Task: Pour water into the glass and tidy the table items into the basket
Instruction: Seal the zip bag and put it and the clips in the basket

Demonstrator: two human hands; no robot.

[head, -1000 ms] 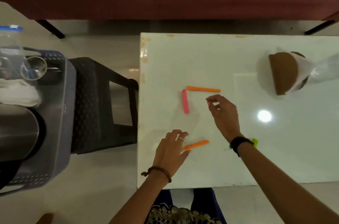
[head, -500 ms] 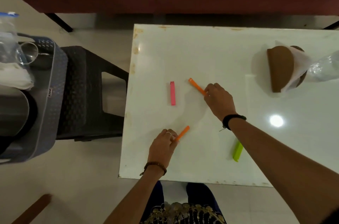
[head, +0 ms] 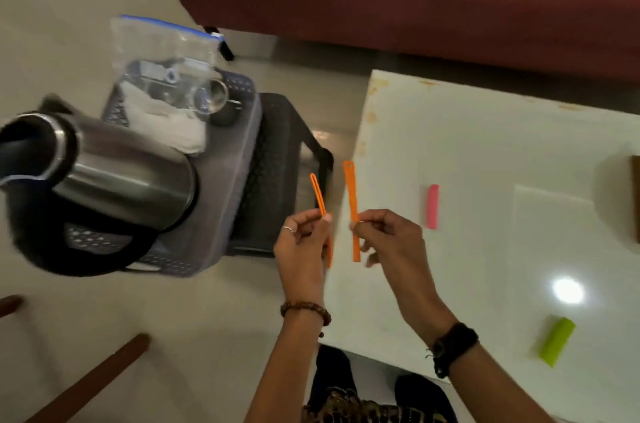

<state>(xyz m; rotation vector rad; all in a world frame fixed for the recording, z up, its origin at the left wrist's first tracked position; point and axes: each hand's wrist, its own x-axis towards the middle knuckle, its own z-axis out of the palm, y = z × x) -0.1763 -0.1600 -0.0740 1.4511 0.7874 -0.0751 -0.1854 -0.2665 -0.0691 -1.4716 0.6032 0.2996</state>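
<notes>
Orange clips [head: 353, 200] — pinched, one per hand

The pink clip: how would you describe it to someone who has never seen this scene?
Start at the white table on the right. Just right of the right hand, the pink clip lies flat on it. Unlike the two orange clips held in the hands, nothing touches it, and the green clip lies nearer the table's front edge.

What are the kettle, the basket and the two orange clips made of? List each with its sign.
Kettle: metal, probably brushed steel, by its sheen; black handle looks plastic.
Basket: grey plastic, perforated walls.
Orange clips, one in the left hand, one in the right hand: likely matte plastic, uniformly coloured.
</notes>
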